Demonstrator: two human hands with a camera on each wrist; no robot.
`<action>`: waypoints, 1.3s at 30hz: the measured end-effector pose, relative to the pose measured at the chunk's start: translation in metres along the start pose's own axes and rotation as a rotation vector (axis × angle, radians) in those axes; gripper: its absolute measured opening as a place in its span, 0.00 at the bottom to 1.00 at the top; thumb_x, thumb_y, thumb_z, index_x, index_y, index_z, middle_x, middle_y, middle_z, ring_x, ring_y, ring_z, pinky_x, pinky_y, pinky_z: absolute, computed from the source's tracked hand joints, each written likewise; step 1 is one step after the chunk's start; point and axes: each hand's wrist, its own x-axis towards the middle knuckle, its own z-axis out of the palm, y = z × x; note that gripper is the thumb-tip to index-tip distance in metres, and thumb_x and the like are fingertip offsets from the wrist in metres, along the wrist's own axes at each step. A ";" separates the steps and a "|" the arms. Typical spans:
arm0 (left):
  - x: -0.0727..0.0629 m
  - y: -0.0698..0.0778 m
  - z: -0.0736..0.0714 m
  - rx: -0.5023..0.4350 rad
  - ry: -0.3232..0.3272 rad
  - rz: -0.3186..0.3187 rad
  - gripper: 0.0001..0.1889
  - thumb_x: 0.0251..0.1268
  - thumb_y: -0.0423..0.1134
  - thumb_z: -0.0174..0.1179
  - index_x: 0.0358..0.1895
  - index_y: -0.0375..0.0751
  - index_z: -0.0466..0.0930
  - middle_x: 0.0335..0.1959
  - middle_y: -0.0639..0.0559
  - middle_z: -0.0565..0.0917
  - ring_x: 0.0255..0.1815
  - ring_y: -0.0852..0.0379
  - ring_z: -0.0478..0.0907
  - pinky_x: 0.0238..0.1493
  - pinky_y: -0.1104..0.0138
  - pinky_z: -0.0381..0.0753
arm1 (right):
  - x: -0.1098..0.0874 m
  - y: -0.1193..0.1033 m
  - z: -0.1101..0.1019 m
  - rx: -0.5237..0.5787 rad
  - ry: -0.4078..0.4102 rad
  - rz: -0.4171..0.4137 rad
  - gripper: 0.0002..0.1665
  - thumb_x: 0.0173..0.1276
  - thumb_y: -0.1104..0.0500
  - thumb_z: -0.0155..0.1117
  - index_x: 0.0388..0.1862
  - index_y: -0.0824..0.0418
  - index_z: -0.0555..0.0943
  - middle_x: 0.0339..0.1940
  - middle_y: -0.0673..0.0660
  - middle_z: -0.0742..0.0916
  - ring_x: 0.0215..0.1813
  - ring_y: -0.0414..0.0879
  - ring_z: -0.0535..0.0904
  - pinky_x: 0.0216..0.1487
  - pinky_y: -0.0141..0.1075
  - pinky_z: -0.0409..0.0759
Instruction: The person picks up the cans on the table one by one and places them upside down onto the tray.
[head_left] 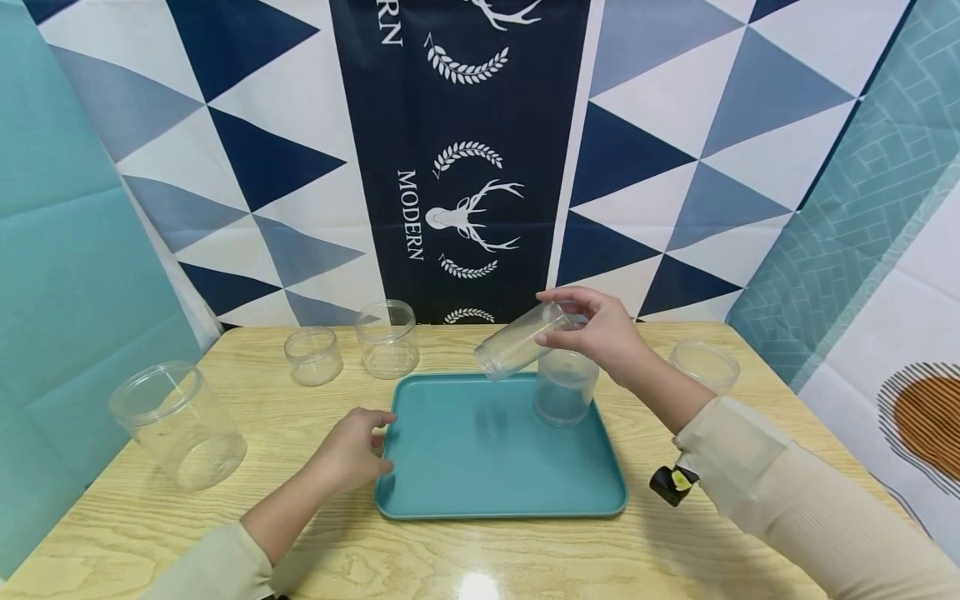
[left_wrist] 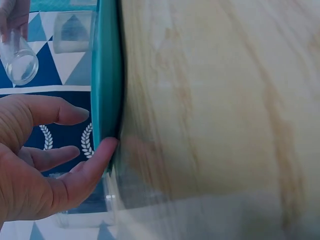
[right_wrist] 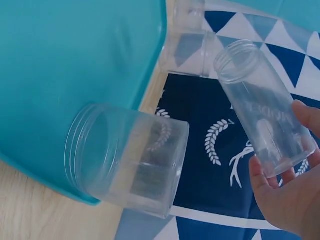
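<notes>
High over the back of the teal tray point(head_left: 457, 467), my right hand point(head_left: 603, 333) grips a slim clear plastic jar point(head_left: 513, 343) near its base. That jar is tilted, its threaded mouth pointing down and to the left; no lid or contents show in the right wrist view. A wider clear jar point(right_wrist: 135, 160) stands upside down on the tray's back right corner, threaded rim against the tray. My left hand point(head_left: 351, 450) is at the tray's left edge, fingers spread and slightly bent, with one fingertip right at the rim in the left wrist view.
On the wooden table point(head_left: 315, 558), a large clear jar point(head_left: 180, 429) stands far left. A small jar point(head_left: 313, 358) and a medium jar point(head_left: 387, 346) stand behind the tray's left side. A shallow clear container point(head_left: 705, 367) sits back right, beyond my forearm. Patterned cloth hangs behind.
</notes>
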 end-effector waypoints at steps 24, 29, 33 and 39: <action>0.002 -0.004 0.008 0.234 -0.023 0.061 0.35 0.39 0.18 0.67 0.60 0.21 0.72 0.50 0.35 0.73 0.39 0.51 0.76 0.35 0.63 0.80 | 0.017 0.022 0.023 -0.412 -0.089 -0.306 0.33 0.49 0.70 0.77 0.57 0.60 0.82 0.62 0.58 0.77 0.61 0.54 0.73 0.53 0.47 0.80; 0.002 -0.003 0.006 0.227 -0.029 0.057 0.35 0.40 0.19 0.67 0.60 0.22 0.72 0.51 0.35 0.73 0.39 0.51 0.76 0.34 0.63 0.79 | 0.017 0.028 0.030 -0.513 -0.095 -0.397 0.32 0.49 0.69 0.78 0.56 0.60 0.83 0.61 0.60 0.78 0.62 0.58 0.72 0.57 0.52 0.77; 0.002 -0.003 0.006 0.226 -0.034 0.058 0.34 0.41 0.19 0.68 0.60 0.22 0.72 0.51 0.35 0.73 0.37 0.51 0.75 0.33 0.64 0.78 | 0.018 0.029 0.033 -0.579 -0.110 -0.472 0.32 0.48 0.69 0.78 0.55 0.60 0.83 0.60 0.62 0.78 0.62 0.59 0.71 0.57 0.53 0.74; 0.001 -0.002 0.005 0.222 -0.033 0.054 0.34 0.40 0.19 0.68 0.60 0.21 0.72 0.50 0.35 0.73 0.38 0.51 0.76 0.34 0.64 0.79 | 0.023 0.030 0.041 -0.678 -0.162 -0.579 0.31 0.49 0.68 0.78 0.55 0.60 0.83 0.59 0.64 0.78 0.60 0.59 0.72 0.56 0.51 0.75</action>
